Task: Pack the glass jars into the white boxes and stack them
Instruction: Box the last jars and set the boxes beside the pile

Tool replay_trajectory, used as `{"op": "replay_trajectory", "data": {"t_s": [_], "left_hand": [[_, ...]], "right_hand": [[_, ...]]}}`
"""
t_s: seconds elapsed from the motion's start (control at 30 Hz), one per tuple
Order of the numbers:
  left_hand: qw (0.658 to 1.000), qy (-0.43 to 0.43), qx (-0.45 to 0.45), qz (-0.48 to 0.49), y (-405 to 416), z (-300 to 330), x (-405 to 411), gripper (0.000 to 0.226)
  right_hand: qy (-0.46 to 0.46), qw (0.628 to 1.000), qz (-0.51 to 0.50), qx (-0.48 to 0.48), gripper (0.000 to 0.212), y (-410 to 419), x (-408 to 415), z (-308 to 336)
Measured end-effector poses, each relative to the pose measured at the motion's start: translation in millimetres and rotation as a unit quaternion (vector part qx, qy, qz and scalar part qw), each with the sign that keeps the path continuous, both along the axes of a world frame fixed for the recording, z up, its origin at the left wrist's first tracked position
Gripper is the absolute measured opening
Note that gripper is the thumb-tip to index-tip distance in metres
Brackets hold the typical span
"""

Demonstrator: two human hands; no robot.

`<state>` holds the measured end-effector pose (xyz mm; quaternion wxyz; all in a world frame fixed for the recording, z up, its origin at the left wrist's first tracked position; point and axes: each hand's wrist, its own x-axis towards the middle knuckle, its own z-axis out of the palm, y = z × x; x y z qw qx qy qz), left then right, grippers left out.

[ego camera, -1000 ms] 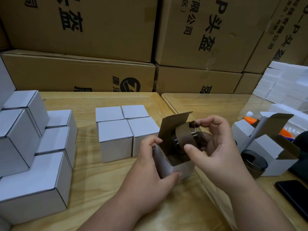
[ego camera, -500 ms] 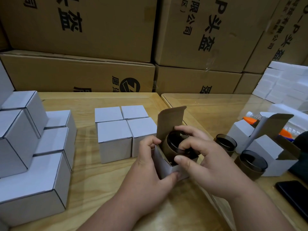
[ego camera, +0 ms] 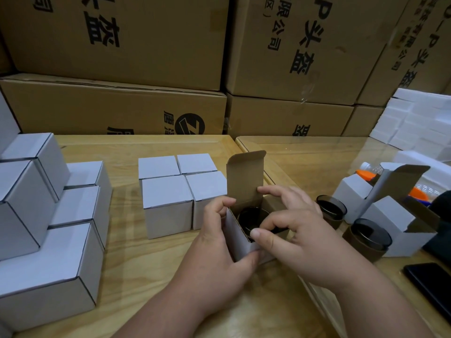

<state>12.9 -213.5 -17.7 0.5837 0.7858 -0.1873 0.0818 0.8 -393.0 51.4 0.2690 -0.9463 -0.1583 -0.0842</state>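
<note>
Item: left hand (ego camera: 214, 242) is gripping the open white cardboard box (ego camera: 240, 236), thumb on its near face, fingers curled over the left rim. Right hand (ego camera: 296, 230) is pinching the box's right side at the rim, fingers curled. Dark round glass jar (ego camera: 251, 217) is now sitting fully inside the box; half a second ago it was only partway in. Brown lid flap (ego camera: 245, 176) is standing upright. Four closed white boxes (ego camera: 168, 206) are sitting together mid-table. Light wooden table (ego camera: 127, 252) is abutting stacked brown cartons (ego camera: 136, 40) along its far edge.
</note>
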Motion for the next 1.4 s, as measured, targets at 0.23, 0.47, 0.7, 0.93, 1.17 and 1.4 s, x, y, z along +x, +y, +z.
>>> {"op": "replay_trajectory", "data": {"t_s": [0.23,0.47,0.7,0.93,1.17,1.4], "left_hand": [[1.0,0.005,0.004,0.005,2,-5,4,0.09],[0.999,0.033,0.043,0.005,5,0,1,0.078],[0.998,-0.021,0.065,-0.002,5,2,-1,0.057],[0.999,-0.022,0.041,-0.012,5,2,-1,0.042],[0.999,-0.022,0.037,-0.025,5,3,0,0.035],[0.999,-0.016,0.017,-0.023,3,3,2,0.045]], "right_hand": [[-0.093,0.976,-0.081,0.182,0.011,0,6,-8],[0.046,0.803,-0.104,0.586,0.032,2,28,-29],[0.103,0.84,-0.063,0.529,0.045,2,32,-42],[0.079,0.855,-0.028,0.511,0.056,2,30,-41],[0.028,0.873,0.0,0.486,0.077,5,21,-38],[0.005,0.885,-0.016,0.466,0.042,7,21,-36]]}}
